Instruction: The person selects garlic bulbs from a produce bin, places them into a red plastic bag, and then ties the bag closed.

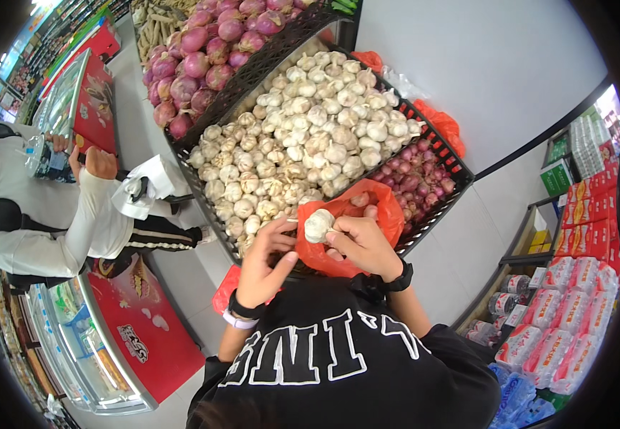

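Note:
My right hand [363,244] holds a white garlic bulb [319,226] by its stem, above the mouth of a red plastic bag [390,206]. The bag is spread open at the near edge of the crate, with a few bulbs partly visible inside. My left hand [269,263] is beside the bag's left edge, its fingers apart over the near garlic; I see nothing held in it. Heaped garlic bulbs [315,123] fill most of the black plastic crate [463,179] in front of me. Small red shallots [417,171] lie in its right section.
Red onions [197,59] fill a crate beyond the garlic. Another person [36,214] stands at the left with a white bag [151,182], near red chest freezers [143,322]. Packaged goods [562,322] are stacked at the right. Red plastic bags [441,126] hang behind the crate.

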A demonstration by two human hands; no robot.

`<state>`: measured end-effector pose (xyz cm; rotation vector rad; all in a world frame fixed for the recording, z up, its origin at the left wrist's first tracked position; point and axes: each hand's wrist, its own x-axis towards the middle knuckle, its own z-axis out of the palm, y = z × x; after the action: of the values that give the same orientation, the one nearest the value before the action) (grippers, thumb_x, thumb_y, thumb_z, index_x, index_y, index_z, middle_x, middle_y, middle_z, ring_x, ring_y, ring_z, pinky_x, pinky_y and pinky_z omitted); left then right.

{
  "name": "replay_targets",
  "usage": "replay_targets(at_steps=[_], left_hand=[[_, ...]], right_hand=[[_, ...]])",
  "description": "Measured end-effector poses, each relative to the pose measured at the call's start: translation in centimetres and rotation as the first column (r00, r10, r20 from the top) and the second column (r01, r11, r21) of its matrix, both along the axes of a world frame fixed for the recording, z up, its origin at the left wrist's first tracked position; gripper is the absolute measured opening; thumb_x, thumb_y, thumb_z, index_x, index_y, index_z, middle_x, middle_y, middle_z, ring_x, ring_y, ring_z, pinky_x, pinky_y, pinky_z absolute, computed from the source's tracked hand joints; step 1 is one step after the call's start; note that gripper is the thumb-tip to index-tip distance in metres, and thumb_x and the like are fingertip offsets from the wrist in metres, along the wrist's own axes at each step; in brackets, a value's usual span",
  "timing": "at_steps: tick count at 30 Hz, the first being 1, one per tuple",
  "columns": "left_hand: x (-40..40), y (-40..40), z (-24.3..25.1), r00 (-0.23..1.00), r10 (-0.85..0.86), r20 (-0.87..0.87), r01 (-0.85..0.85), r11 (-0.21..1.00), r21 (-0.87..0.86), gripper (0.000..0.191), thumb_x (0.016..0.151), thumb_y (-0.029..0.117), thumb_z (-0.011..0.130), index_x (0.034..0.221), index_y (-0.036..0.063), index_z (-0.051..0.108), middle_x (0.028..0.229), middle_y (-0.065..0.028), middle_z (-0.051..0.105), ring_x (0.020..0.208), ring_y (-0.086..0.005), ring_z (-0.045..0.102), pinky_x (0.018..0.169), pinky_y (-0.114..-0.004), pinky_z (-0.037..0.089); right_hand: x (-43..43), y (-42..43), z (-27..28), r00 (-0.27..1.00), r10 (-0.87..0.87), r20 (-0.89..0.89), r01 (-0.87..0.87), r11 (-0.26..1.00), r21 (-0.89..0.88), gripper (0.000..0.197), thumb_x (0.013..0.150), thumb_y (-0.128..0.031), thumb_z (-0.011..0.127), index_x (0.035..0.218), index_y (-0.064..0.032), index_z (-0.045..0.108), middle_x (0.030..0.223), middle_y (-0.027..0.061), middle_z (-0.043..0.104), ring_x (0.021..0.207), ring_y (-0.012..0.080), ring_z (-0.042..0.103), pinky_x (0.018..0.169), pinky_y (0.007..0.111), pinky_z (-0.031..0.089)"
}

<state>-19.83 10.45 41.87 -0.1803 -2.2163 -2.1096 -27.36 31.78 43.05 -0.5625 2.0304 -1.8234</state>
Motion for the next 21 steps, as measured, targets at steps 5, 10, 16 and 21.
replay_targets(at_steps=[5,10,16,21], left_hand=[[0.2,1.5,-0.3,0.994,-0.047,0.096,0.016,0.952,0.305,0.052,0.097,0.001,0.055,0.145,-0.0005,0.036,0.132,-0.0092,0.054,0.116,-0.0147,0.055,0.096,-0.03,0.048],[0.7,0.8,-0.8,0.992,-0.054,0.117,0.016,0.952,0.304,0.047,0.1,0.007,0.052,0.144,-0.0029,0.037,0.129,-0.0083,0.056,0.117,-0.0144,0.055,0.101,-0.028,0.043],[1.1,0.5,-0.7,0.99,-0.056,0.13,0.016,0.956,0.294,0.042,0.101,0.009,0.05,0.14,-0.0043,0.041,0.124,-0.0072,0.059,0.115,-0.0137,0.056,0.1,-0.028,0.042],[1.0,0.4,-1.1,0.988,-0.061,0.139,0.018,0.957,0.289,0.039,0.102,0.01,0.049,0.138,-0.0047,0.044,0.121,-0.0069,0.061,0.111,-0.0131,0.057,0.097,-0.028,0.043]], right_hand=[[0.6,-2.4,0.8,0.964,0.153,-0.217,-0.146,0.988,0.05,0.029,0.092,-0.018,0.062,0.072,0.0004,0.053,0.059,0.0128,0.048,0.051,0.0192,0.046,0.05,0.034,0.034],[1.1,-2.7,0.8,0.909,0.139,-0.393,-0.122,0.99,0.069,0.021,0.09,-0.014,0.067,0.075,-0.002,0.059,0.058,0.0052,0.05,0.05,0.0144,0.042,0.05,0.03,0.031],[1.4,-2.9,1.8,0.932,0.161,-0.323,-0.135,0.986,0.102,0.031,0.092,-0.023,0.065,0.072,-0.0005,0.054,0.061,0.0143,0.051,0.053,0.0281,0.049,0.053,0.037,0.036],[1.3,-2.9,1.9,0.927,0.192,-0.323,-0.155,0.978,0.138,0.028,0.092,-0.021,0.064,0.073,-0.0011,0.055,0.062,0.0152,0.053,0.054,0.0321,0.052,0.052,0.04,0.038]])
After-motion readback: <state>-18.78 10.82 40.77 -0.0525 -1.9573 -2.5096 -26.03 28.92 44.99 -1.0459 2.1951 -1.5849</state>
